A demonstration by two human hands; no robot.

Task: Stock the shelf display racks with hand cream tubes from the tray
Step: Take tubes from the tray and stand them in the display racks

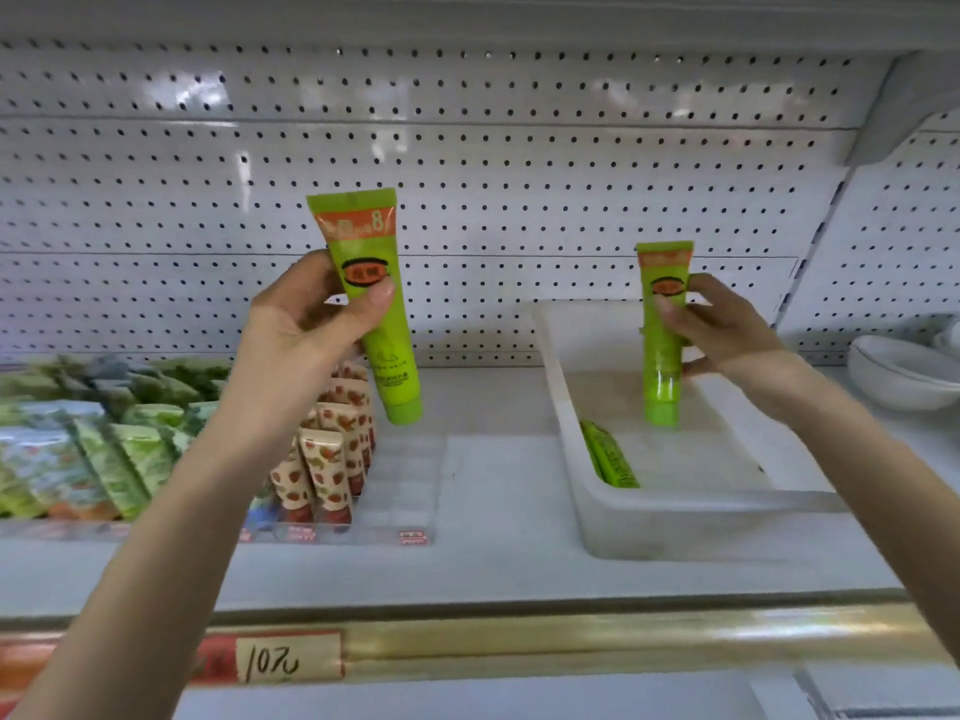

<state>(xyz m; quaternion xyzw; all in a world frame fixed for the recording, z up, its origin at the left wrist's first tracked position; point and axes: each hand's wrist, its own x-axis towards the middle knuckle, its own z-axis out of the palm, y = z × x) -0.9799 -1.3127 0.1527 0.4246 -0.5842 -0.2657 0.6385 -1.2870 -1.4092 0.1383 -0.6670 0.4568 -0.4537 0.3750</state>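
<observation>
My left hand (306, 324) holds a lime-green hand cream tube (382, 324) cap down, above the clear display rack (405, 480) on the shelf. The rack's right rows show no tubes; its left rows carry strawberry-print tubes (322, 470). My right hand (722, 330) pinches a second green tube (661, 356) upright over the translucent white tray (675, 522). More green tubes (608, 454) lie against the tray's left wall.
Green and blue printed tubes (104, 449) fill racks at the left. White bowls (904, 371) sit at the right on the shelf. A pegboard back wall (519, 174) rises behind. A gold shelf edge (571, 641) carries a handwritten price tag (288, 662).
</observation>
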